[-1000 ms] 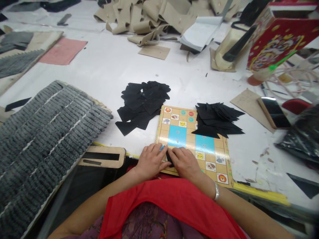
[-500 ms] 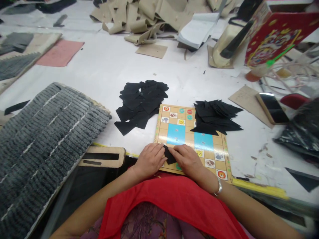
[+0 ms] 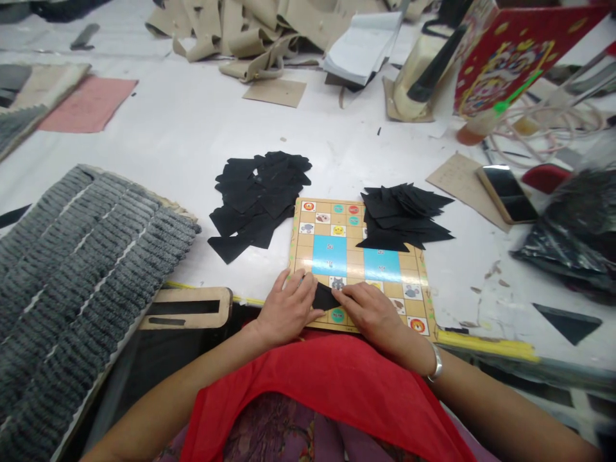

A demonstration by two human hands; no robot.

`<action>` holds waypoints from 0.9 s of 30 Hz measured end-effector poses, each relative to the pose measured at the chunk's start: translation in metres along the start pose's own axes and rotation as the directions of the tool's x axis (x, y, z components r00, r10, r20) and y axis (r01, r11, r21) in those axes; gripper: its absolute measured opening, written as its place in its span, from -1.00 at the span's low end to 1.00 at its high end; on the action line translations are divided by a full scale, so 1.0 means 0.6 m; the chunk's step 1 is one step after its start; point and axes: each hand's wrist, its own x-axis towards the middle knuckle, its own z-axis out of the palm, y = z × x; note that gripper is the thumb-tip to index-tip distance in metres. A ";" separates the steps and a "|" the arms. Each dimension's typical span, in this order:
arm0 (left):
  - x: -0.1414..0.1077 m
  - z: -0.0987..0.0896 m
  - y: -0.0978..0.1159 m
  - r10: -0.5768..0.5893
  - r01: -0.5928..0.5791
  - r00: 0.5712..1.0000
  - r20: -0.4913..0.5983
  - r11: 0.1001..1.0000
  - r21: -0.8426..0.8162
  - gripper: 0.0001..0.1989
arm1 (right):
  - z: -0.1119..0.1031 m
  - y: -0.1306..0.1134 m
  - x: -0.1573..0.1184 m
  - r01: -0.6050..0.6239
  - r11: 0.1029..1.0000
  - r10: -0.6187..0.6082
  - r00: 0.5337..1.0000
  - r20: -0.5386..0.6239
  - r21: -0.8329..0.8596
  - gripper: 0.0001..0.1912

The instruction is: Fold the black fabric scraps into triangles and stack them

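Note:
A small black fabric piece point(image 3: 324, 297) lies on the near edge of a printed animal game board point(image 3: 353, 276), between my hands. My left hand point(image 3: 289, 305) presses down on its left end, with the fingers bent over it. At the pointed right end, the fingertips of my right hand point(image 3: 373, 311) are pinched together on the fabric. Beyond the board's left corner is a loose heap of black fabric pieces point(image 3: 262, 192). Another pile of pointed black pieces point(image 3: 404, 215) rests on the board's far right part.
To the left lies a stack of grey ribbed knit fabric point(image 3: 96, 256) beside a slotted wooden template point(image 3: 192, 308). A phone point(image 3: 507, 192), a red box point(image 3: 510, 58) and a black plastic bag point(image 3: 572, 231) are on the right. Beige strips point(image 3: 250, 32) are heaped at the back.
The black piece now looks narrower, tapering to a point at the right. My right hand has moved slightly away from my left. The whole view has shifted a little.

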 end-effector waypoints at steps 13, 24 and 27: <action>0.007 0.002 0.021 0.117 -0.120 0.991 0.063 0.992 0.043 -0.26 | -0.009 0.006 -0.031 -0.011 0.999 0.012 0.999 0.036 -0.036 -0.71; 0.017 0.010 0.037 0.186 -0.187 0.982 0.036 0.982 0.024 -0.32 | -0.010 0.009 -0.045 -0.006 0.998 0.007 1.000 0.019 -0.069 -0.71; 0.021 0.014 0.041 0.181 -0.180 0.983 0.031 0.984 -0.008 -0.31 | -0.011 0.009 -0.045 0.000 0.997 0.002 1.000 0.021 -0.072 -0.71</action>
